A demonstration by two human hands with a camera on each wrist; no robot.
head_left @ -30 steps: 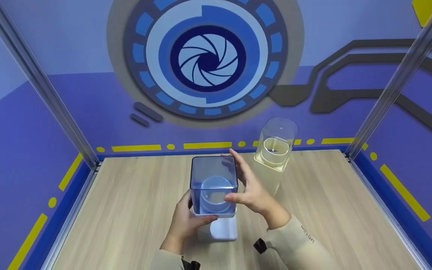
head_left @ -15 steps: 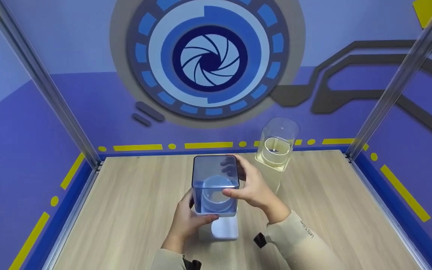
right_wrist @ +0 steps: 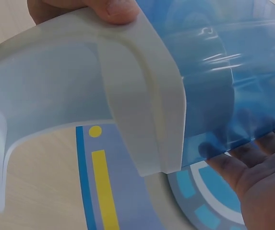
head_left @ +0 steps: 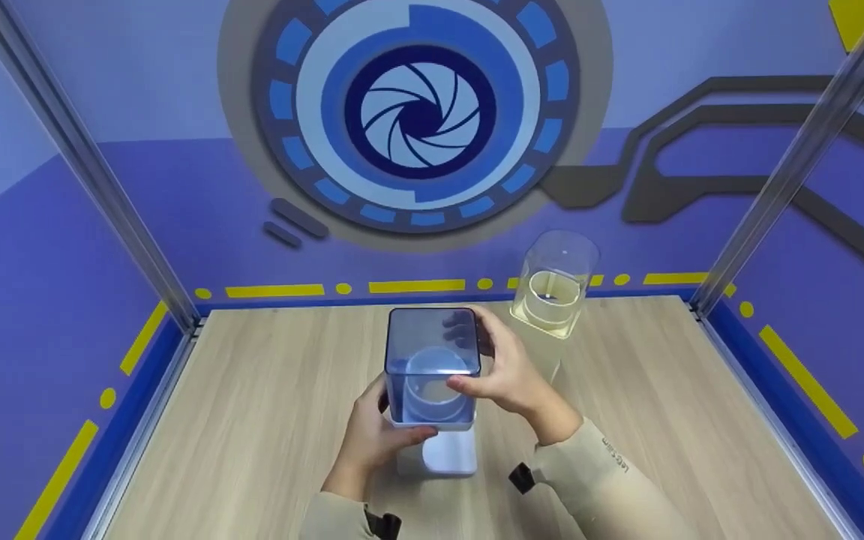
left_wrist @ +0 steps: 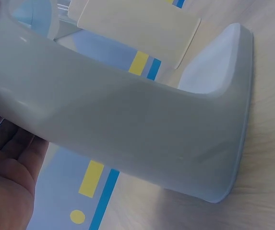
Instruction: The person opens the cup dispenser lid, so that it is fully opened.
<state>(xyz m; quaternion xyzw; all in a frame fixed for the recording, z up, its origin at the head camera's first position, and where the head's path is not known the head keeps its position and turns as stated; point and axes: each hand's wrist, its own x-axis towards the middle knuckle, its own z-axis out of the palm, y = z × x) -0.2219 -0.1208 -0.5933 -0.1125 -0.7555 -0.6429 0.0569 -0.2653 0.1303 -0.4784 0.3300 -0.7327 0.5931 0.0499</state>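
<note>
A dispenser stands upright in front of me, a see-through blue square container [head_left: 432, 337] on a white curved stand [head_left: 451, 454]. My left hand [head_left: 376, 439] holds the stand's upper end, thumb along the white rim, as the left thumb [right_wrist: 120, 7] shows in the right wrist view. My right hand [head_left: 511, 375] grips the container's right side, thumb on the near face and fingers behind. In the left wrist view, the stand's curved back [left_wrist: 113, 115] runs down to a flat foot at the wooden table. A pale ring shows inside the container.
A second dispenser, with a clear container [head_left: 559, 259] over a cream body [head_left: 537, 352], stands behind on the right near the back wall. Metal posts [head_left: 102, 180] and printed panels [head_left: 147, 225] border the wooden table [head_left: 274, 412].
My right hand's fingers have closed in from beyond the container's edge to behind its far right corner. The left hand and the dispenser look nearly the same.
</note>
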